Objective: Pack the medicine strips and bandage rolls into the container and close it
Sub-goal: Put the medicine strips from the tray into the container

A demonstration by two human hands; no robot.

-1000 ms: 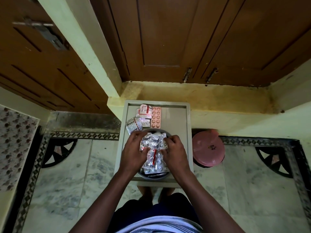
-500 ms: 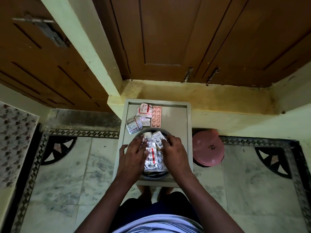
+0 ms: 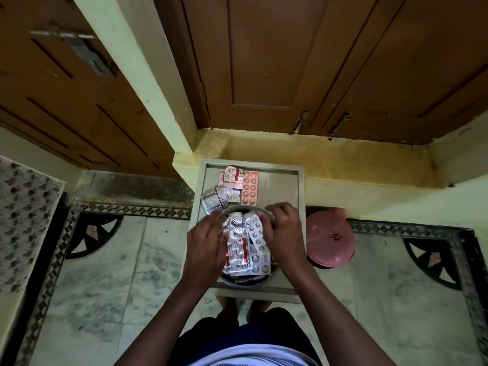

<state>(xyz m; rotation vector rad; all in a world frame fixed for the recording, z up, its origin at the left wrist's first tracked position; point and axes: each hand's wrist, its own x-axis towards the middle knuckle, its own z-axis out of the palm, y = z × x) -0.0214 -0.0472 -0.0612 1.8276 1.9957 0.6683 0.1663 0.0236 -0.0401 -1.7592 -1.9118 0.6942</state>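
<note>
The container [image 3: 247, 282], a round grey bowl, stands at the lower middle of the frame on the near part of a pale grey stool [image 3: 280, 191] with a raised rim. It is full of silver foil strips [image 3: 239, 249], crinkled and shiny, some with red print, and one blister strip [image 3: 254, 232] with round bumps lies slanted on top. The left hand [image 3: 204, 247] is flat, palm down, fingers stretched and a little apart, and rests on the left side of the pile; it grips nothing. The right hand [image 3: 284, 233] is at the right side of the bowl with curled fingers at the far rim; whether it pinches a strip or the rim, I cannot tell. Both forearms come up from the bottom edge of the frame. At the far part of the stool lie loose strips [image 3: 227, 188], folded foil with red and white labels, and beside them a pink strip [image 3: 249, 187], flat and rectangular, with two rows of round tablets. To the right of the stool, on the marble floor [image 3: 105, 286], lies a round pink lid [image 3: 330, 239] of smooth plastic, apart from the bowl. Brown wooden doors [image 3: 290, 62] fill the top of the frame.
</note>
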